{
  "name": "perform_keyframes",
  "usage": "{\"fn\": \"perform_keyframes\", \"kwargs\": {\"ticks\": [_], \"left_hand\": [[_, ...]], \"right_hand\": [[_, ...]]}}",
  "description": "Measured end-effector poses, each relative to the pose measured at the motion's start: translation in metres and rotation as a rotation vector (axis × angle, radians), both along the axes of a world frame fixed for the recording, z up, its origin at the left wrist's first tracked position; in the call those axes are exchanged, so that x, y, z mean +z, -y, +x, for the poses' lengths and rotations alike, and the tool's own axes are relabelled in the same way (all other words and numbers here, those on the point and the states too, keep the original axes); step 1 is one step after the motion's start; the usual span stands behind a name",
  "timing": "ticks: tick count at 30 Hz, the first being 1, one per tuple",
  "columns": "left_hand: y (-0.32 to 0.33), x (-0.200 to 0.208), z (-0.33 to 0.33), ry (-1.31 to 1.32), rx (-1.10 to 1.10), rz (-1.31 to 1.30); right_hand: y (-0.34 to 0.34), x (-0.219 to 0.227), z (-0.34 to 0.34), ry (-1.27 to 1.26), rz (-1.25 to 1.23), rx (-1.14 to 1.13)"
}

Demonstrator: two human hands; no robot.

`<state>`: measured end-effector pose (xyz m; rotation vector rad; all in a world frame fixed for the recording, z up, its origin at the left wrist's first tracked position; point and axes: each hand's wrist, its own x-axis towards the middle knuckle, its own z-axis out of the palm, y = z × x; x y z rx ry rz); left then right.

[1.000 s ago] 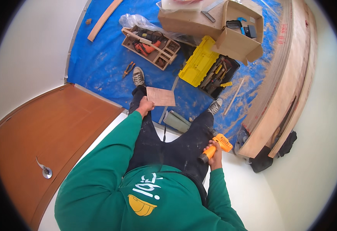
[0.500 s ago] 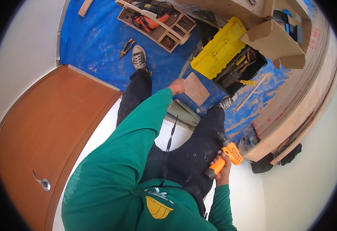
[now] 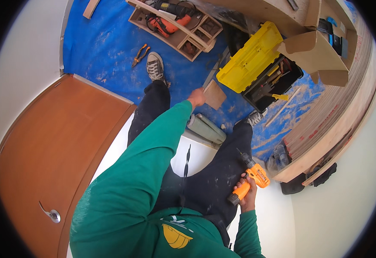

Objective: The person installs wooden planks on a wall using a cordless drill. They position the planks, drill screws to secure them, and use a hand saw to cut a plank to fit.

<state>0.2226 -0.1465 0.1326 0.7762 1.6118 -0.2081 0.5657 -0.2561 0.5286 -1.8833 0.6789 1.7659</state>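
Observation:
My left hand (image 3: 197, 98) reaches forward with its fingers closed on one edge of a small, thin plywood piece (image 3: 215, 95). The piece is held above the blue floor sheet (image 3: 104, 47), between my shoes. Low on the right, beside my thigh, my right hand (image 3: 247, 194) wraps round the grip of an orange cordless drill (image 3: 256, 173). A thin bit sticks out of the drill's dark chuck and points forward and left. Just below the plywood piece lie pale green rolls (image 3: 207, 129).
Ahead stand a wooden tool carrier (image 3: 181, 53) with an orange power tool and an open yellow-lidded toolbox (image 3: 250, 58). Pliers (image 3: 140, 56) lie by my left shoe. On the right are an open cardboard box (image 3: 306, 53) and stacked boards (image 3: 325, 124). A brown door (image 3: 59, 150) is at left.
The plywood piece has tilted in my left hand and shows less of its face. The drill stays in my right hand, turned slightly. The whole view has shifted a little.

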Motion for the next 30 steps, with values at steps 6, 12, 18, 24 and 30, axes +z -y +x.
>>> {"fn": "perform_keyframes", "kwargs": {"ticks": [6,12,18,24,30], "left_hand": [[-0.004,0.052,-0.021,0.005,-0.079,0.121],[0.023,0.157,-0.047,0.178,-0.418,0.222],[0.038,0.168,-0.047,0.29,-0.788,0.134],[0.024,0.142,-0.045,0.364,-0.862,0.091],[0.011,0.141,-0.05,0.361,-0.938,0.056]], "right_hand": [[-0.016,-0.016,-0.022,-0.012,-0.003,0.126],[-0.066,-0.058,-0.075,0.104,0.134,0.407],[-0.124,-0.087,-0.14,0.072,0.431,0.885],[-0.149,-0.087,-0.177,0.113,0.387,1.278],[-0.155,-0.09,-0.162,0.379,0.561,1.593]]}}
